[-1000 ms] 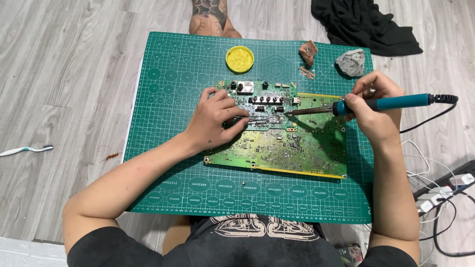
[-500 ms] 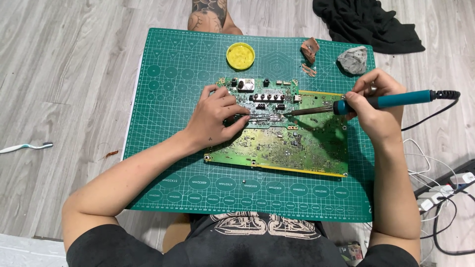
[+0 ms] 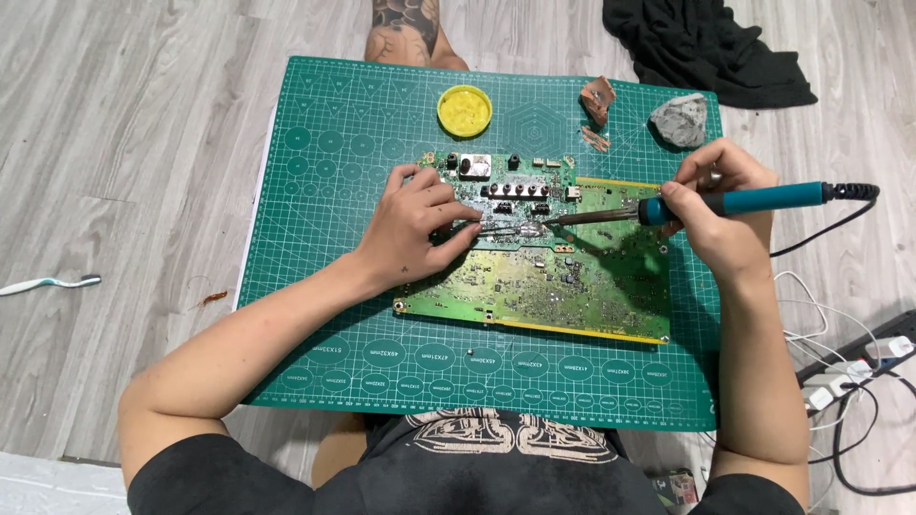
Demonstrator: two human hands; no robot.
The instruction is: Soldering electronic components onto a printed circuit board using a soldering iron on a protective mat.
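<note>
A green circuit board (image 3: 563, 286) lies on a green cutting mat (image 3: 324, 191). My left hand (image 3: 415, 227) rests on the board's left part and pinches thin metal tweezers (image 3: 501, 230) that point right across the board. My right hand (image 3: 720, 210) grips a teal-handled soldering iron (image 3: 754, 199). Its metal tip (image 3: 558, 220) reaches left and meets the tweezers' end near a row of black connectors (image 3: 520, 190).
A yellow round tin (image 3: 465, 110), a copper-coloured scrap (image 3: 597, 98) and a grey lump (image 3: 679, 119) sit at the mat's far edge. Black cloth (image 3: 706, 48) lies beyond. A power strip with white cables (image 3: 859, 367) is at right. A toothbrush (image 3: 48, 283) lies on the floor at left.
Both hands stay in nearly the same place. The iron's tip has shifted slightly left toward the tweezers.
</note>
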